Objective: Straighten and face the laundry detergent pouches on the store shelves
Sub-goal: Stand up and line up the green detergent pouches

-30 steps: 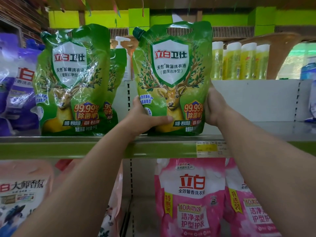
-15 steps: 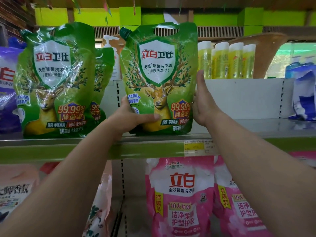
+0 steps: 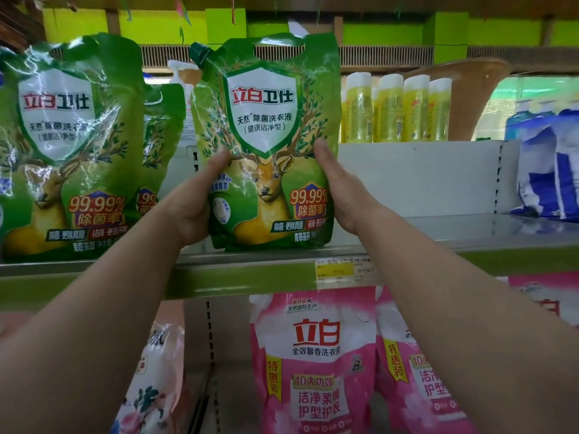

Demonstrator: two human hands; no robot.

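Note:
A green detergent pouch (image 3: 266, 126) with a deer picture and a white shield label stands upright on the upper shelf (image 3: 250, 277), facing me. My left hand (image 3: 194, 208) grips its left edge, thumb laid on the front just below the shield. My right hand (image 3: 344, 195) holds its right edge, with the thumb on the front and the fingers hidden behind the pouch. To the left stands a second green pouch (image 3: 72, 145), a little crumpled, with a third green pouch (image 3: 166, 136) partly hidden behind it.
Yellow bottles (image 3: 394, 108) line the back right of the upper shelf, and a blue-and-white pouch (image 3: 548, 164) stands at the far right. Pink pouches (image 3: 313, 355) fill the shelf below. A price tag (image 3: 341, 270) sits on the shelf edge.
Both hands have slid up the pouch's sides. My left thumb moved from the lower front to below the shield, and my right hand went from flat against the side to holding the edge.

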